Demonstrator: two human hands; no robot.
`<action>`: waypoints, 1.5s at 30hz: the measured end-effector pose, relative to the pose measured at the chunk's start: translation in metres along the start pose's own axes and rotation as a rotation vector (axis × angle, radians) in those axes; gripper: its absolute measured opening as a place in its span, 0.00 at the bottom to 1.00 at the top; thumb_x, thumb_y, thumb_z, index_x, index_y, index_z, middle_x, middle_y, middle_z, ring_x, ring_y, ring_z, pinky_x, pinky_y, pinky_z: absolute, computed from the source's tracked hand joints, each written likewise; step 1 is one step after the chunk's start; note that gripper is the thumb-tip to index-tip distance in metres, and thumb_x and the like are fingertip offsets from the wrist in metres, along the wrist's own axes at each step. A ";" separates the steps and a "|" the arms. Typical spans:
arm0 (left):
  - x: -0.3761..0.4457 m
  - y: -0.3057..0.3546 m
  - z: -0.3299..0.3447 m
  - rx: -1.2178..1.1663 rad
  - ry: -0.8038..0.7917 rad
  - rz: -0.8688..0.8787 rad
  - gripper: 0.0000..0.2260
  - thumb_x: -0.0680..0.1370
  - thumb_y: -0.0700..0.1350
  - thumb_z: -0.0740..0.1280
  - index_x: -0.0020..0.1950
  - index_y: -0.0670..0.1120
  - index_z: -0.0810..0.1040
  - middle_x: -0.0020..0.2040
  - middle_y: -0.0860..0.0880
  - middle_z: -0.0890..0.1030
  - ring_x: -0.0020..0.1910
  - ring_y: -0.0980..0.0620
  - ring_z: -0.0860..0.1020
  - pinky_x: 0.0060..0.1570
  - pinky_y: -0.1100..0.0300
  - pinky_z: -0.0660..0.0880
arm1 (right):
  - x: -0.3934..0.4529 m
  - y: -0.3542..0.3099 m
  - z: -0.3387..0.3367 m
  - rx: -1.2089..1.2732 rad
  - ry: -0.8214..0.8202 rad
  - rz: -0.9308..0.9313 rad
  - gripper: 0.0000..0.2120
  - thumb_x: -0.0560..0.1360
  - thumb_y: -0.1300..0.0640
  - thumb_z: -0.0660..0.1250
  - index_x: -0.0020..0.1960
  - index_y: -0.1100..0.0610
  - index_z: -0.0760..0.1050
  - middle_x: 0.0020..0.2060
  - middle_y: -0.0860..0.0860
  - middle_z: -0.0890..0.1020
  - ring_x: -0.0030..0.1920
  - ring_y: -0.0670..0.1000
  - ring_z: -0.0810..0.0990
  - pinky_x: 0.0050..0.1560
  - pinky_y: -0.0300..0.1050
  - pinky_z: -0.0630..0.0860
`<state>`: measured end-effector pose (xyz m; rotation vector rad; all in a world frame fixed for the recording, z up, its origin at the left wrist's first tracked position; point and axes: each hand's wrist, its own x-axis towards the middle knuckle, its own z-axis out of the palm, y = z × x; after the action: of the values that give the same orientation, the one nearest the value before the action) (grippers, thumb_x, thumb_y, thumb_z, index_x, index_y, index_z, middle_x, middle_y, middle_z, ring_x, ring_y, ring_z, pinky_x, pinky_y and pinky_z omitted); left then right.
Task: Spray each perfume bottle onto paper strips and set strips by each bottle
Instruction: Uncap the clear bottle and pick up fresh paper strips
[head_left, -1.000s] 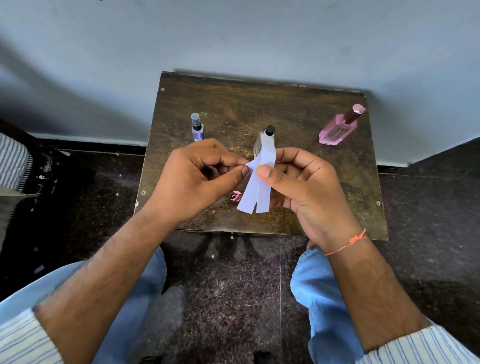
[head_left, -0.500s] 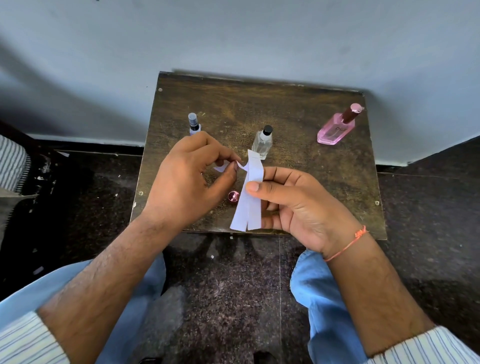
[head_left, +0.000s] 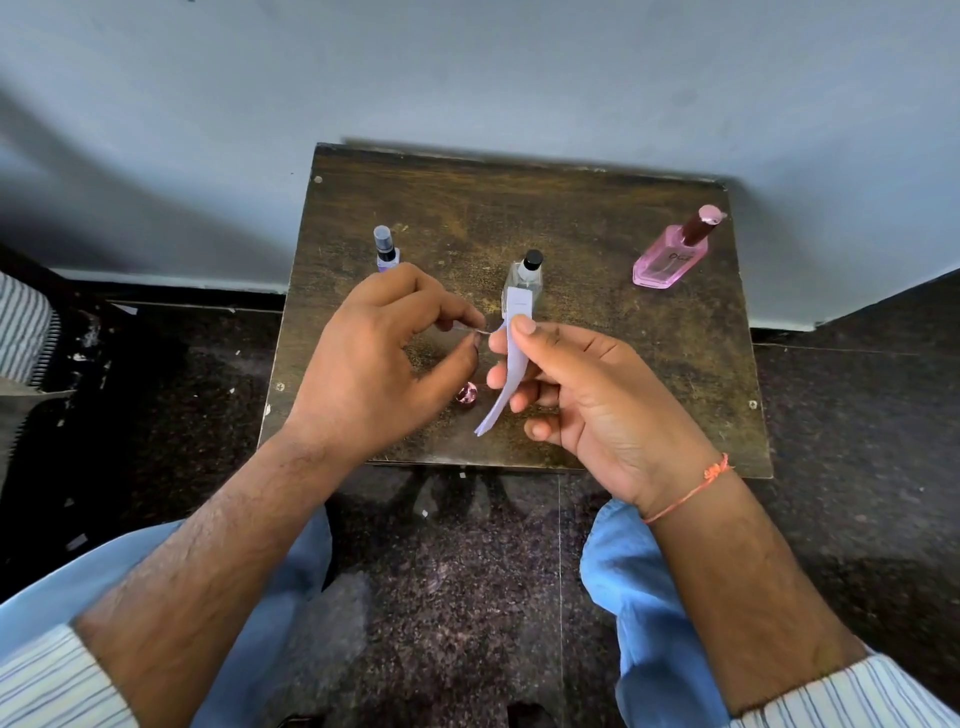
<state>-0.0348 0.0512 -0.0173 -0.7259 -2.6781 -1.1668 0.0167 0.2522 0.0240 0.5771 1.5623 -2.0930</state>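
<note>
1. Separating the paper strips (head_left: 511, 364) is the step in hand; the right hand (head_left: 587, 395) clamps the small stack between thumb and fingers, upright and curving, above the near half of the table (head_left: 597, 332); its top edge overlaps the clear bottle (head_left: 524, 278) from this view, though whether it touches I cannot tell.
2. The left hand (head_left: 379, 364) is closed in a fine pinch — thumb and forefinger tips meeting on what looks like one strip (head_left: 480, 331) seen edge-on, peeling sideways from the stack; it is too thin to be sure.
3. No strip lies by any bottle yet, so I judge the task barely begun; no spraying has a strip to show for it.
4. The next move, as I judge it, calls for freeing a single strip, keeping the rest held, then taking up a bottle and pressing its nozzle toward the paper — one hand must let go of something first.
5. Counted: three bottles, all upright and well apart; a small blue bottle (head_left: 387, 249) at the left, partly behind the left hand; the clear one with a black cap in the middle; a pink bottle (head_left: 670, 254) at the right, its cap on.
6. One small pink cap (head_left: 467, 392) lies on the table between the hands; strips in the stack appear to be two or three; two hands.
</note>
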 end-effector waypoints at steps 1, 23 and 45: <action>0.000 0.000 0.000 -0.017 -0.014 0.010 0.08 0.78 0.45 0.77 0.57 0.47 0.87 0.51 0.53 0.82 0.51 0.56 0.80 0.52 0.73 0.68 | 0.000 0.001 0.000 -0.005 0.005 -0.013 0.14 0.77 0.44 0.72 0.51 0.53 0.89 0.42 0.53 0.89 0.36 0.46 0.76 0.35 0.40 0.67; 0.000 -0.008 0.002 0.093 0.103 0.189 0.11 0.83 0.45 0.74 0.65 0.49 0.87 0.55 0.53 0.88 0.50 0.44 0.85 0.53 0.52 0.80 | -0.006 0.000 0.011 0.051 -0.002 0.040 0.07 0.65 0.50 0.79 0.36 0.53 0.87 0.32 0.52 0.86 0.34 0.48 0.71 0.32 0.40 0.61; 0.008 0.004 0.005 -0.583 -0.001 -0.477 0.11 0.80 0.46 0.75 0.61 0.51 0.87 0.49 0.54 0.91 0.53 0.51 0.89 0.50 0.54 0.86 | -0.012 -0.017 -0.042 -0.116 0.218 -0.196 0.06 0.68 0.49 0.79 0.40 0.51 0.89 0.39 0.54 0.89 0.36 0.51 0.78 0.35 0.43 0.67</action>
<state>-0.0397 0.0608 -0.0157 -0.1209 -2.5878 -2.1052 0.0189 0.2985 0.0325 0.6512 1.9190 -2.1190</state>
